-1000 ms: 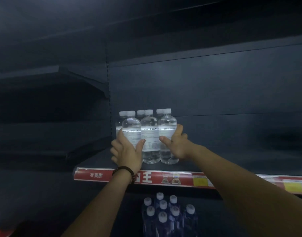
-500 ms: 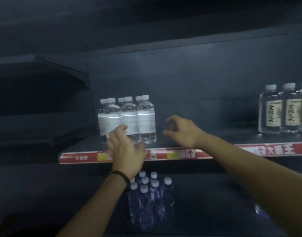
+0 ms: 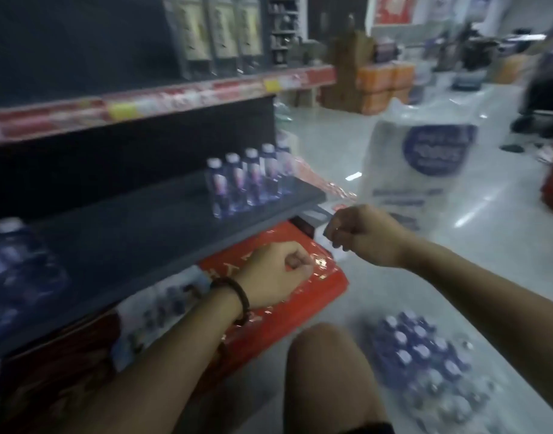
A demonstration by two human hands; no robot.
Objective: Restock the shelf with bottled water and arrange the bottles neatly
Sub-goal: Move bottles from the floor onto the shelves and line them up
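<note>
My left hand [image 3: 273, 274], a dark bead bracelet on its wrist, hovers in front of the lower shelf's edge with its fingers curled, holding nothing. My right hand [image 3: 363, 236] is off the shelf's right end, also curled and empty. A shrink-wrapped pack of bottled water [image 3: 425, 358] with purple-white caps lies on the floor at the lower right, below my right forearm. A row of small water bottles [image 3: 247, 180] stands near the right end of the grey lower shelf [image 3: 128, 242]. More bottles [image 3: 15, 264] sit blurred at the shelf's far left.
Tall bottles with beige labels [image 3: 220, 29] stand on the upper shelf behind a red price strip [image 3: 175, 98]. A red poster [image 3: 278, 302] hangs below the lower shelf. A big white wrapped bundle [image 3: 422, 164] stands on the aisle floor. My knee [image 3: 328, 371] is in the foreground.
Both hands have let go of the clear bottles on the shelf and pulled back, fingers curling. My view has swung right and down to the lower shelf, the aisle and the pack on the floor.
</note>
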